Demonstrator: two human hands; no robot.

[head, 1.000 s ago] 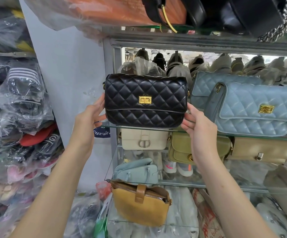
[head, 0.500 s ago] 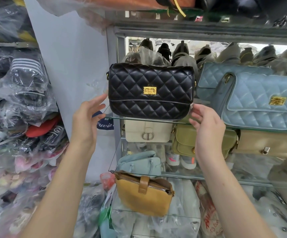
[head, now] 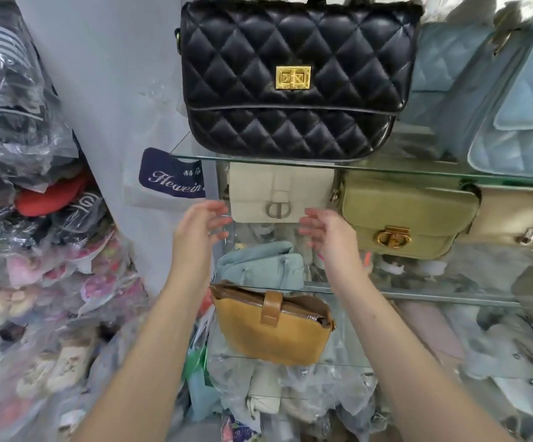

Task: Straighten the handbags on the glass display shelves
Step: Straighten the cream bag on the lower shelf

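Note:
A black quilted handbag with a gold clasp stands upright on the upper glass shelf. Below it a cream handbag with a round metal clasp sits on the middle shelf. My left hand and my right hand hover open, fingers spread, just in front of the cream bag's lower corners, holding nothing. An olive green bag stands to the right of the cream one. A mustard bag sits on the shelf beneath, with a pale blue bag behind it.
Light blue quilted bags fill the upper shelf's right side. A beige bag sits far right on the middle shelf. Plastic-wrapped slippers and shoes pile up at the left. Bagged goods lie under the lowest shelf.
Both hands let go of the black quilted bag and dropped down to the level of the cream bag. The view tilted downward and moved closer to the shelves.

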